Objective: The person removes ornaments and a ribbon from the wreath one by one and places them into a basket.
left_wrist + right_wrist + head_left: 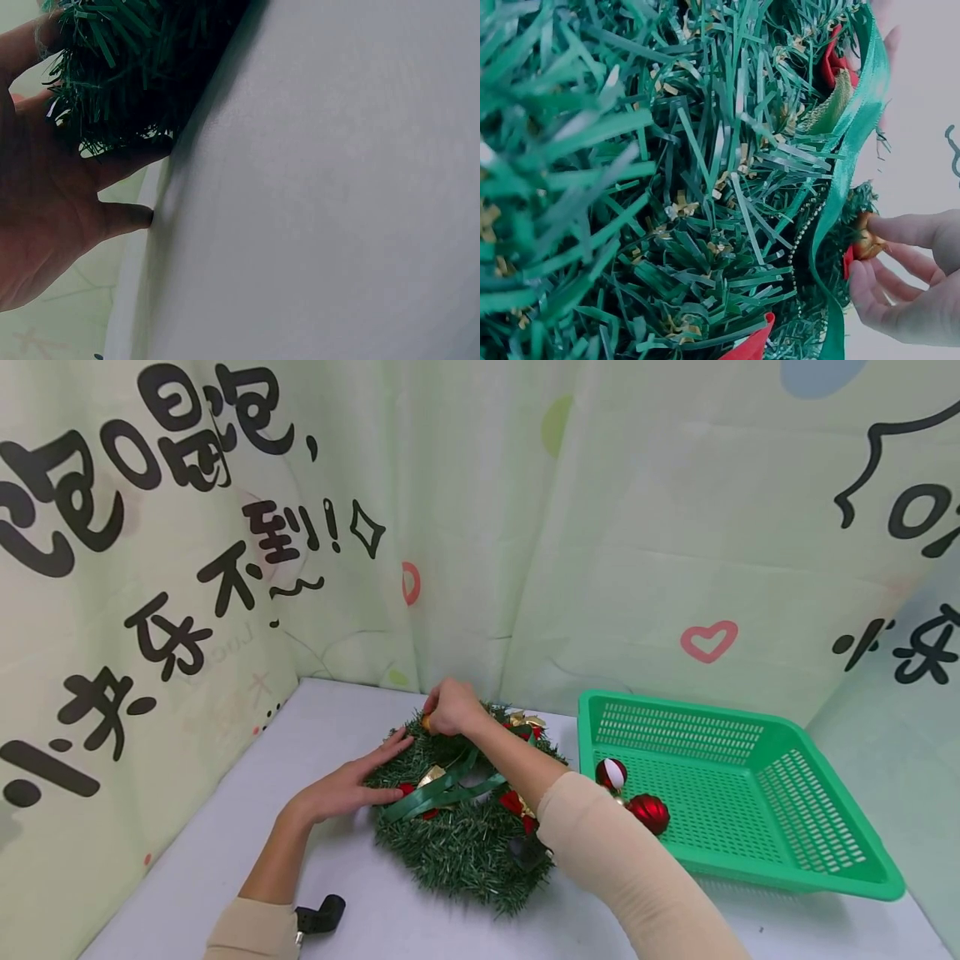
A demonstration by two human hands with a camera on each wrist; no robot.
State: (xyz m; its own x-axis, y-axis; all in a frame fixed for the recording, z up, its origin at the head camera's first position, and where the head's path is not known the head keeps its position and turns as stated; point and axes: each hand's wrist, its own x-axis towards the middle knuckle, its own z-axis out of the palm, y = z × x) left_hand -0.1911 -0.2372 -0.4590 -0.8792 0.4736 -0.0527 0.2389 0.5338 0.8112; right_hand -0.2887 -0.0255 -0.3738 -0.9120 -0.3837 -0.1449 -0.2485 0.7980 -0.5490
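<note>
A green tinsel wreath [468, 852] lies on the white table, decorated with red and gold bows and a long green satin ribbon [855, 124]. My right hand [452, 708] reaches over to the wreath's far side. Between thumb and fingers it pinches a small shiny gold ornament [868, 244], with a bit of red beside it. The left hand [348, 789] rests on the wreath's left edge, its fingers spread and fairly straight. In the left wrist view, those fingers [124, 165] reach around the underside of the bristly green edge.
A green plastic basket [847, 852] stands to the right of the wreath. Inside its left end sit a red-and-white bauble [611, 773] and a ridged red bauble [649, 813]. A printed curtain [480, 527] hangs close behind the table.
</note>
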